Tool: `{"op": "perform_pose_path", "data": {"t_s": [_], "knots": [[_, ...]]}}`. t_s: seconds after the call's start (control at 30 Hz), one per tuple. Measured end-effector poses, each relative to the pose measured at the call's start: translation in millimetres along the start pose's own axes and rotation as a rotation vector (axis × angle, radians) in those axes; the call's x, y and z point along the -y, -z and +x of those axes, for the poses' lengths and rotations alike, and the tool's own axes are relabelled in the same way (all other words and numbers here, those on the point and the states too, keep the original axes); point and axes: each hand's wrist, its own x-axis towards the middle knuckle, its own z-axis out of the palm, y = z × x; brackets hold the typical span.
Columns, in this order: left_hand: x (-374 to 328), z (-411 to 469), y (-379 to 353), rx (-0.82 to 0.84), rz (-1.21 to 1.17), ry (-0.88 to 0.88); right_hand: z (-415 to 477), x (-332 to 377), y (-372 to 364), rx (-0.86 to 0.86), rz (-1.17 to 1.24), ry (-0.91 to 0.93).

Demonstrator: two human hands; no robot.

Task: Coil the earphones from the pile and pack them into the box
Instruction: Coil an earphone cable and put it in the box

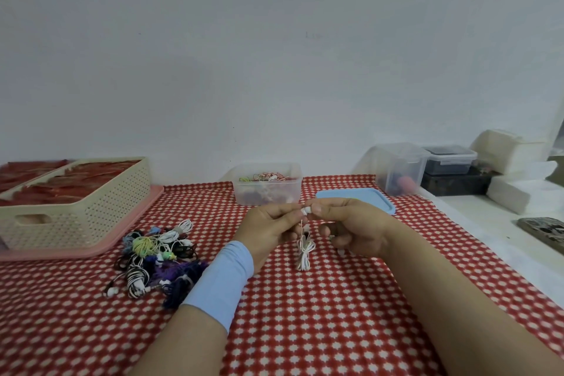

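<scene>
Earphone [306,250], white, dangles as a small coil between the two hands, just above the cloth near the middle of the table. Left hand [268,229] and right hand [351,227] both pinch its top end, fingertips meeting at the bud, and the bundle hangs free beneath them. To my eye the coil is being finished off.

The danger is a slack wrap. Held only from the top, the loops could slide loose and spill open, or the bud could slip out of that small pinch and drop. The box [268,189] sits just beyond the hands, open and part filled, so a loose tail could snag on what lies inside. Its blue lid [366,201] lies flat to the right, behind the right hand.

The pile [155,256] lies left, close to the left forearm, and a careless sweep there would drag cords along. Open cloth [305,330] spreads nearer in, and the basket [73,204] hems the far left.
</scene>
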Motion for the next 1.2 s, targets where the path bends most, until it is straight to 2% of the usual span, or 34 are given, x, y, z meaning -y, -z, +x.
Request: {"op": "perform_pose_path", "data": {"t_s": [0.13,0.47,0.67,0.9,1.2], "knots": [[0,1,2,0.043,0.019,0.025,-1,1,1,0.035,-0.012,-0.022],[1,3,11,0.043,0.094,0.050,6,-1,-5,-0.059,-0.091,-0.029],[-1,3,11,-0.006,0.040,0.092,6,-2,-11,-0.157,-0.174,0.161],[-5,2,10,-0.012,-0.078,0.185,-3,3,-10,-0.189,-0.531,0.396],[-5,0,9,0.008,-0.054,0.243,-2,4,-15,-0.279,-0.658,0.458]]}}
